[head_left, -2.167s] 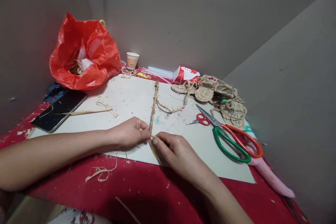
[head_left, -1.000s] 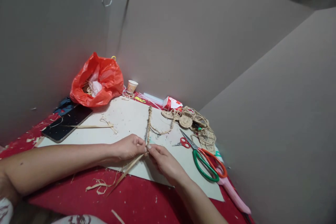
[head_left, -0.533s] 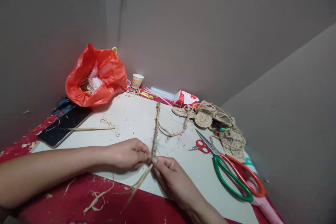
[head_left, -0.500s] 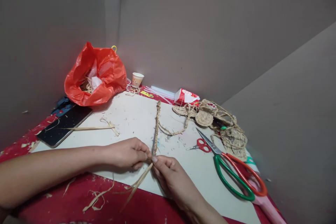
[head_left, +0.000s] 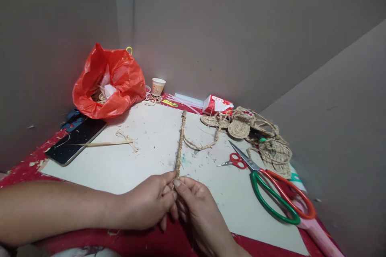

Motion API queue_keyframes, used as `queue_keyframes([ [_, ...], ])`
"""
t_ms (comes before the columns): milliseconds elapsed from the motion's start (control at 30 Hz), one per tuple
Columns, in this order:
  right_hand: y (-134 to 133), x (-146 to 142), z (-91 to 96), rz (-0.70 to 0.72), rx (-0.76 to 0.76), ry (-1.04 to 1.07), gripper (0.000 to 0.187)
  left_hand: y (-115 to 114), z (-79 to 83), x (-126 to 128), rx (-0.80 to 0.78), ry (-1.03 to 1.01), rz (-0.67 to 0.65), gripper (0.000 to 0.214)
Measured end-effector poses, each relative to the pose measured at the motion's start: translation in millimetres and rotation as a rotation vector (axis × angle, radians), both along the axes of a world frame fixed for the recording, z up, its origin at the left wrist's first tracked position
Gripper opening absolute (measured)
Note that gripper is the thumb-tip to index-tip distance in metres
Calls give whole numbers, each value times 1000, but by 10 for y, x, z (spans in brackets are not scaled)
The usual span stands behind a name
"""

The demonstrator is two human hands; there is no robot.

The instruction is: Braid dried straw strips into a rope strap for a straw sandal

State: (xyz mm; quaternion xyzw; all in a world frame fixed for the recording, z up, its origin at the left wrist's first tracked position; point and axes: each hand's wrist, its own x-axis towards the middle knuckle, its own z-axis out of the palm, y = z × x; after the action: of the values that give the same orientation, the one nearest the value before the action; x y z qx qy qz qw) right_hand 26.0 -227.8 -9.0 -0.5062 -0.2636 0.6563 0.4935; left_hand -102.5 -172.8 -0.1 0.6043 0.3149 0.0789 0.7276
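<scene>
A long braided straw cord (head_left: 180, 142) lies stretched away from me on a pale board (head_left: 135, 160). My left hand (head_left: 149, 202) and my right hand (head_left: 197, 213) meet at the cord's near end, fingers closed and pinched on it. The loose straw strands at that end are hidden under my fingers. Both forearms rest along the near edge of the red table cover (head_left: 28, 158).
Large green and orange scissors (head_left: 273, 188) and small red scissors (head_left: 233, 162) lie right of the cord. Woven straw pieces (head_left: 256, 132) are piled behind them. A red plastic bag (head_left: 110, 80), paper cup (head_left: 157, 86), red box (head_left: 217, 105) and black phone (head_left: 76, 139) sit farther back. Grey walls close in.
Both hands have drawn nearer to me along the cord and closed together over its end. The loose straw strands that trailed out below them are now hidden.
</scene>
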Motion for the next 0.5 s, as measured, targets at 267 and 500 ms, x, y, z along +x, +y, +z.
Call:
queue_keyframes([
  [267,-20,85,-9,-61,-28,130,32,446,325,-260,-96,110,-158,38],
  [500,8,158,-73,44,-116,217,39,903,774,-701,298,264,89,37],
])
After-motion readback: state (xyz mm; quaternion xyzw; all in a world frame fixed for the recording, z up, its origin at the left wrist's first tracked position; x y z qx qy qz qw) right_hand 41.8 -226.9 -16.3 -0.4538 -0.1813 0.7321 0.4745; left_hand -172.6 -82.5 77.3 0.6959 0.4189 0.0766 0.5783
